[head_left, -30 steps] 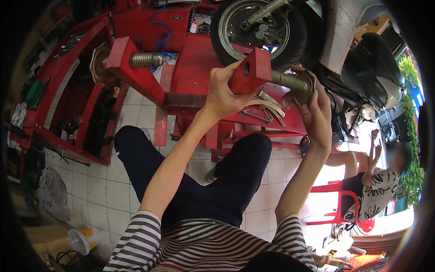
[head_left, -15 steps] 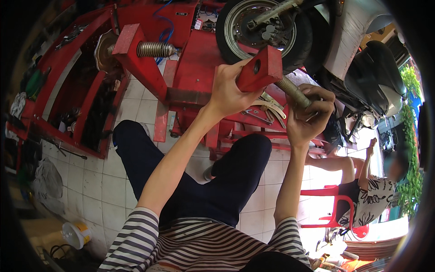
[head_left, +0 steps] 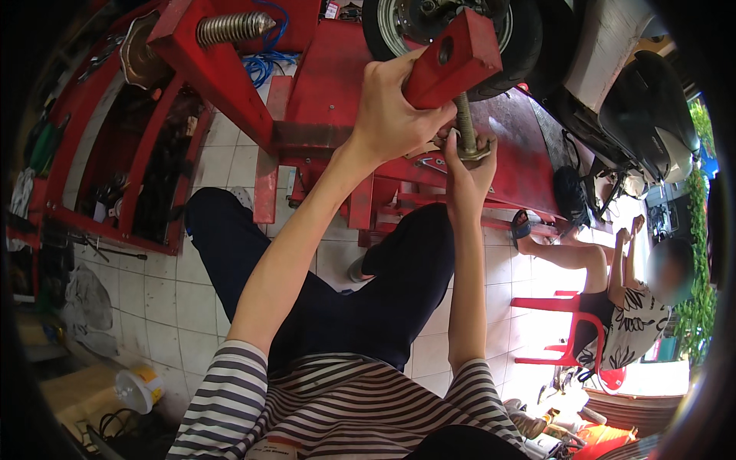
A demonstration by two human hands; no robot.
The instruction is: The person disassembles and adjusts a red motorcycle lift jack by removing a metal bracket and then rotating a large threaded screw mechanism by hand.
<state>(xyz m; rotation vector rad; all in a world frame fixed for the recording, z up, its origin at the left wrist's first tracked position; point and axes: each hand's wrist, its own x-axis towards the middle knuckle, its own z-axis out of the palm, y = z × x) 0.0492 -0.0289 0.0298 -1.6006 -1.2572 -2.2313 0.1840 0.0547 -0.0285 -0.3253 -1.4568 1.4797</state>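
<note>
- Fingers of my left hand are wrapped around the red block, head view: they close over it from its left side, with the thumb reaching along underneath.
- My right hand grips the scalloped plate at the lower end of the threaded screw, thumb on the near left side, the other fingers partly hidden behind.
- I have the screw just below the block, pointing almost straight up; its top end is hidden, so I cannot tell whether any thread sits in the block.
- Both parts look like solid metal, so I would expect the screw to feel dense and heavy for its length, quite rigid, and hard to damage by squeezing.
- Its thread looks brownish and may be greasy or gritty; I would trust the plate's wavy edge, which should give my fingertips purchase, more than the shank.
- For the block, I judge its square sides a good hold, a full wrap suiting it better than a pinch.
- My left forearm slants up and to the right, the wrist close beneath the block; my right forearm rises nearly upright, with the hand lower than the left one.
- Beyond my hands lie the red worktop and a motorbike wheel, the latter partly covered by the block.
</note>
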